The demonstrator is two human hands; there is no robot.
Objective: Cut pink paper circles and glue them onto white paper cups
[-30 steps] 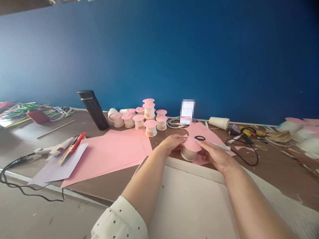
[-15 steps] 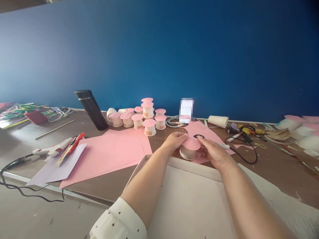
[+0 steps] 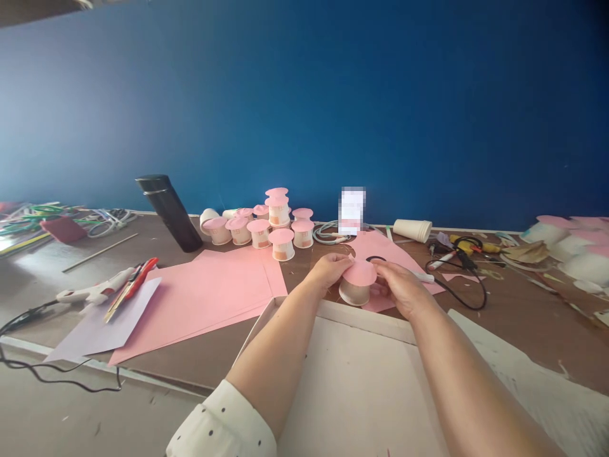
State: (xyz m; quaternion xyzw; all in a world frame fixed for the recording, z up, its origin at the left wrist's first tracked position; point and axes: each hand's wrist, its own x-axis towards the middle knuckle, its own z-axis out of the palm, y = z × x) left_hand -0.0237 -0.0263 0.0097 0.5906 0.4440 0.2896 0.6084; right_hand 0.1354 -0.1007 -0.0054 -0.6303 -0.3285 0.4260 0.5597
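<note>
Between my hands an upside-down white paper cup [image 3: 354, 294] stands behind the box's far edge, topped by a pink paper roof [image 3: 360, 273]. My left hand [image 3: 329, 271] is closed, thumb and forefinger pinching the roof's left edge. On the opposite side, the fingers of my right hand [image 3: 404, 285] are closed at the roof's right edge; its lower fingers are partly hidden. A black ring-shaped thing [image 3: 375, 258] shows just behind the roof. Several finished cup houses with pink roofs, such as one little house [image 3: 282, 245], stand to the left near the wall.
A shallow white box [image 3: 361, 381] lies under my forearms. Pink sheets [image 3: 214, 292], a red utility knife [image 3: 130, 289], a glue gun [image 3: 95, 289] and a black bottle [image 3: 171, 212] are at left. A phone [image 3: 352, 209], fallen cups [image 3: 413, 230] and cables [image 3: 461, 254] lie behind and right.
The whole view has shifted slightly to the left. Both hands stay at the roof's edges, with only a tiny change in the right fingers.
</note>
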